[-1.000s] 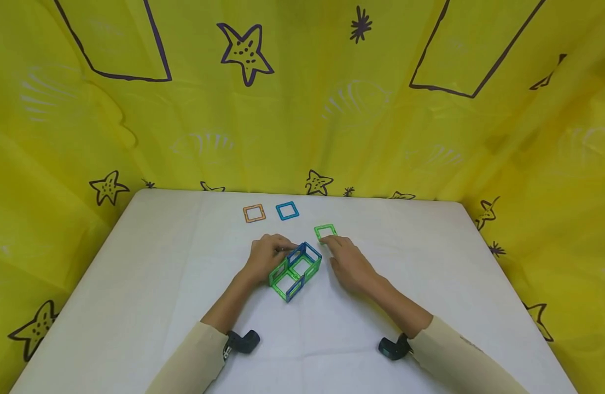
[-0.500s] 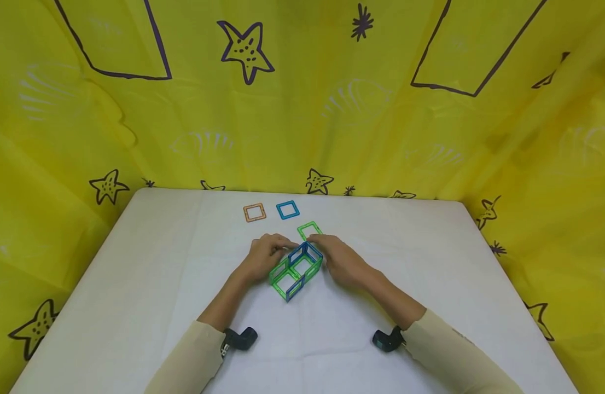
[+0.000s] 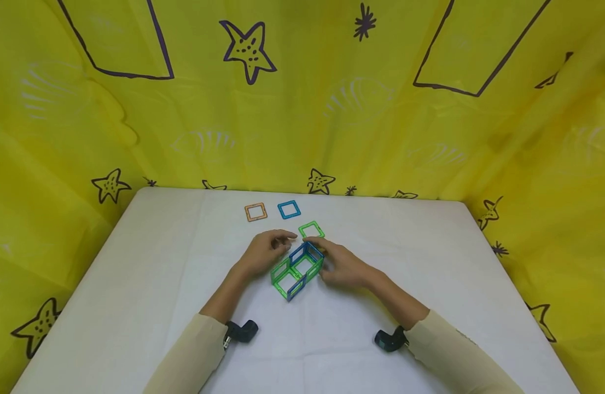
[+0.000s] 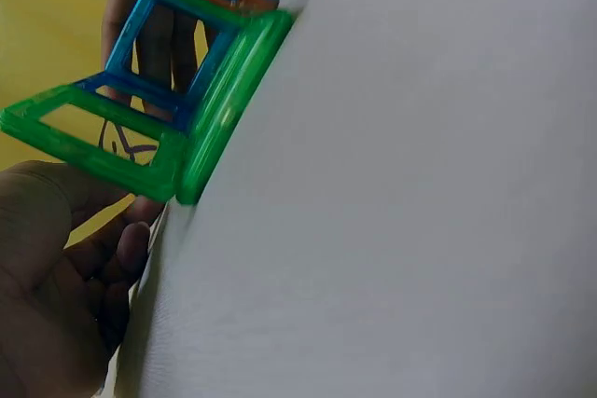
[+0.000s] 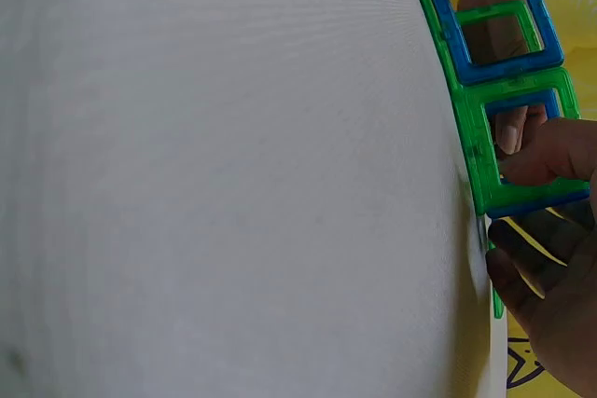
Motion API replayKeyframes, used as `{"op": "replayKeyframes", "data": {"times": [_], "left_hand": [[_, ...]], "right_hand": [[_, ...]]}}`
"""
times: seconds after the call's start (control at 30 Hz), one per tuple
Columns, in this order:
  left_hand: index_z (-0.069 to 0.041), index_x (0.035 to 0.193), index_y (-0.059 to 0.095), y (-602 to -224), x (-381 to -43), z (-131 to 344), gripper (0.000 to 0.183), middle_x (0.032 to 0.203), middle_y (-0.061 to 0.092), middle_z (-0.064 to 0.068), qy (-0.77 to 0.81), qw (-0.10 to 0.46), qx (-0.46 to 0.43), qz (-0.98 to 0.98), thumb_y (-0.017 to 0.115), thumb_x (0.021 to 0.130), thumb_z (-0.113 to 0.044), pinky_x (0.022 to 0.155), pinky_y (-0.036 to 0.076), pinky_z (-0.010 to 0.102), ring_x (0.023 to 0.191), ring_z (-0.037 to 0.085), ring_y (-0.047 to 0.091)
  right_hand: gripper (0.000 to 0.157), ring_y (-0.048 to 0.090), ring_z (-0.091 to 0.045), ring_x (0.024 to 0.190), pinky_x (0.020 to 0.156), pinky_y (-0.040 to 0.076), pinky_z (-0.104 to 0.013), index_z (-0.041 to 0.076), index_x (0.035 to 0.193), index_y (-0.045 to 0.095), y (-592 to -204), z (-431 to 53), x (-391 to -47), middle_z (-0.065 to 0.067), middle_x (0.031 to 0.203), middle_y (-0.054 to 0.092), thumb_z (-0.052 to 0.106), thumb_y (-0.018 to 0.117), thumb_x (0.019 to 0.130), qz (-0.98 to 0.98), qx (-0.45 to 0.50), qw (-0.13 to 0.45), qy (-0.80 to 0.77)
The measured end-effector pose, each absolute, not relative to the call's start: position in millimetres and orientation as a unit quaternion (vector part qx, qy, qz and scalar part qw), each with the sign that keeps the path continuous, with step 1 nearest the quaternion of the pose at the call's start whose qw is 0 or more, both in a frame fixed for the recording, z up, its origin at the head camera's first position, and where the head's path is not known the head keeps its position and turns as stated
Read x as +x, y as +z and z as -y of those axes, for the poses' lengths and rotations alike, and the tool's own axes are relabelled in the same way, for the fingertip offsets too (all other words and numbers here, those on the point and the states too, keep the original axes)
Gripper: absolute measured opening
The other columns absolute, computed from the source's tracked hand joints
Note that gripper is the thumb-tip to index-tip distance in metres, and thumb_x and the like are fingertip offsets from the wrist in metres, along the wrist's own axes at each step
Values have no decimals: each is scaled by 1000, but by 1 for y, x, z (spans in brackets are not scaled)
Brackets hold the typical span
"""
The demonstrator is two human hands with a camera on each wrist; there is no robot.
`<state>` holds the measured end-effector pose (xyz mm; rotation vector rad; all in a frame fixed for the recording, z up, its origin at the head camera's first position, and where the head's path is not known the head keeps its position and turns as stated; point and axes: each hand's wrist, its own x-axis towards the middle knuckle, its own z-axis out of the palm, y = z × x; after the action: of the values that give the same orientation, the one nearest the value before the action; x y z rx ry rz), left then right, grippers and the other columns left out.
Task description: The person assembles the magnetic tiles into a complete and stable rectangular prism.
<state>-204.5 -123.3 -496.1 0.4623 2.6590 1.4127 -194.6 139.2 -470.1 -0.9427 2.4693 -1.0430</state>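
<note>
White table (image 3: pixel 110 317): frame structure (image 3: pixel 296 272), three loose frames (image 3: pixel 292 216)

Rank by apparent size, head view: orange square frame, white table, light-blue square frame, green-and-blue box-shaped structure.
White table
Green-and-blue structure
Orange frame and light-blue frame: too alike to rank

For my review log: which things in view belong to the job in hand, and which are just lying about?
In the job:
Green-and-blue structure
Right hand, on its far end
Left hand, beside it
Loose green square, probably

Lying about, perhaps spares:
Orange square
Blue square
</note>
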Motion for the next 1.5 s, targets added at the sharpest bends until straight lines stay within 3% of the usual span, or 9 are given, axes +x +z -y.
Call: {"op": "replayKeyframes", "data": {"times": [0.13, 0.6, 0.9, 1.2, 1.5], "left_hand": [[-17, 131, 75, -494, -211, 125, 29, 95, 69, -4, 446, 48, 161, -879, 67, 103, -12, 76, 49, 35, 83, 17, 58], [-23, 134, 74, -491, -223, 118, 34, 98, 66, -2, 396, 55, 184, -898, 68, 102, -16, 81, 49, 37, 90, 19, 57], [-33, 146, 66, -484, -229, 113, 43, 92, 56, 1, 276, 84, 213, -933, 58, 107, -15, 75, 43, 36, 85, 19, 51], [-26, 130, 78, -485, -227, 126, 32, 81, 56, 2, 337, 80, 166, -923, 74, 99, -16, 69, 42, 35, 79, 19, 53], [-16, 110, 83, -485, -220, 149, 22, 100, 66, 0, 361, 46, 138, -921, 86, 89, -18, 87, 51, 41, 96, 22, 60]], "right_hand": [[79, 54, -25, 134, 109, 44, -48, 16, 160, 40, -472, -140, -194, -11, 150, 57, -1, 69, 89, -856, -330, 148, -369], [70, 58, -30, 129, 111, 44, -52, 10, 147, 55, -472, -158, -187, -6, 145, 61, 14, 88, 85, -859, -315, 139, -379], [69, 59, -27, 126, 108, 46, -51, 13, 144, 57, -475, -163, -183, -3, 142, 62, 21, 91, 84, -860, -306, 137, -385], [68, 59, -26, 124, 107, 47, -50, 12, 142, 59, -475, -164, -180, -2, 138, 63, 22, 92, 83, -860, -304, 126, -389], [74, 59, -26, 123, 107, 47, -51, 12, 142, 58, -480, -163, -174, -2, 138, 63, 30, 94, 80, -866, -280, 114, -397]]}}
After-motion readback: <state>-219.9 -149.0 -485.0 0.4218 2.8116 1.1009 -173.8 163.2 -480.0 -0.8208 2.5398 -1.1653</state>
